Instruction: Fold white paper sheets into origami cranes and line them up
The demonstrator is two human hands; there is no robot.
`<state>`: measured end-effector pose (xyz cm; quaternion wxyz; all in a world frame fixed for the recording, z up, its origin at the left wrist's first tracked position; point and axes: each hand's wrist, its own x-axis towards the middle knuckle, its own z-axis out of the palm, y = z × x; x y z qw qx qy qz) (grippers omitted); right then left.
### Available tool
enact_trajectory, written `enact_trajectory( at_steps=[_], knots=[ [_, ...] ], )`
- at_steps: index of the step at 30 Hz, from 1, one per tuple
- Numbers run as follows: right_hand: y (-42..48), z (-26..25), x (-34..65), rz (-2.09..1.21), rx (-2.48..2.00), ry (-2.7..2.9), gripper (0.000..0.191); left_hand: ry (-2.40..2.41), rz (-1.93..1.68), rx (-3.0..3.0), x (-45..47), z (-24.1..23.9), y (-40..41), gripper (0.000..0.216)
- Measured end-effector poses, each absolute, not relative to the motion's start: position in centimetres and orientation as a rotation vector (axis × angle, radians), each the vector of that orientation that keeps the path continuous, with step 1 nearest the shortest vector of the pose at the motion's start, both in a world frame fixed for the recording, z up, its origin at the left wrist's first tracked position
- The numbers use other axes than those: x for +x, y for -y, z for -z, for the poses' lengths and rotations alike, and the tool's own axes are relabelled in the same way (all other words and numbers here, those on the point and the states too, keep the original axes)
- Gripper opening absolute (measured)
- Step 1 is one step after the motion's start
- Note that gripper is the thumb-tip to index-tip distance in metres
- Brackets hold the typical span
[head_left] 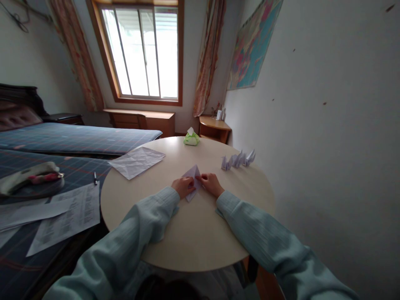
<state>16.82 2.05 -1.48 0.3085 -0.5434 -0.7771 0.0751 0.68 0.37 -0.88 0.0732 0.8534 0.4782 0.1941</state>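
Observation:
A folded sheet of white paper (194, 171) lies on the round table (200, 241), its pointed tip facing away from me. My left hand (183, 186) presses on its left side with the fingers curled in. On the right side, my right hand (211, 184) pinches the paper's edge between thumb and fingers. Part of the paper is hidden under my left hand. To the right on the table stands a row of several folded paper figures (238, 160). At the left lies a stack of creased paper sheets (137, 161).
A green tissue pack (191, 137) sits at the table's far edge. Left of the table is a bed (78, 166) with printed sheets (70, 221), a pen (95, 178) and a bag-like item (31, 179). A white wall (331, 158) rises on the right.

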Motion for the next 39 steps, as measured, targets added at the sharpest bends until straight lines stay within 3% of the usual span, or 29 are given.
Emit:
enact_trajectory(
  at_steps=[12,16,20,22,26,29,35,39],
  knots=[
    [-1.9,1.4,16.9,-0.177,-1.473,2.15,0.025,-1.304,-0.553,2.7,0.8,0.7,-0.1,0.014],
    [-1.8,1.3,16.8,-0.179,-1.515,2.191,0.025,-1.284,-0.932,2.686,0.6,0.7,-0.3,0.022],
    [-2.1,1.2,16.8,-0.189,-1.579,2.166,0.025,-1.58,-1.284,2.452,0.0,1.0,-1.3,0.031],
    [-2.2,1.3,16.9,-0.179,-1.6,2.16,0.026,-1.721,-1.174,2.303,-0.5,1.3,-1.8,0.036],
    [-2.3,1.5,16.9,-0.207,-1.563,2.208,0.026,-1.83,-0.742,2.137,-1.0,1.5,-2.3,0.021],
    [-2.2,1.5,16.9,-0.238,-1.503,2.242,0.025,-1.893,-0.608,2.124,-1.0,1.2,-2.2,0.016],
    [-1.8,1.3,16.7,-0.275,-1.438,2.257,0.024,-1.852,-0.638,2.167,-0.6,1.2,-1.8,0.014],
    [-1.6,1.3,16.6,-0.268,-1.424,2.256,0.023,-1.646,-0.808,2.11,-0.2,1.3,-1.4,0.03]
  ],
)
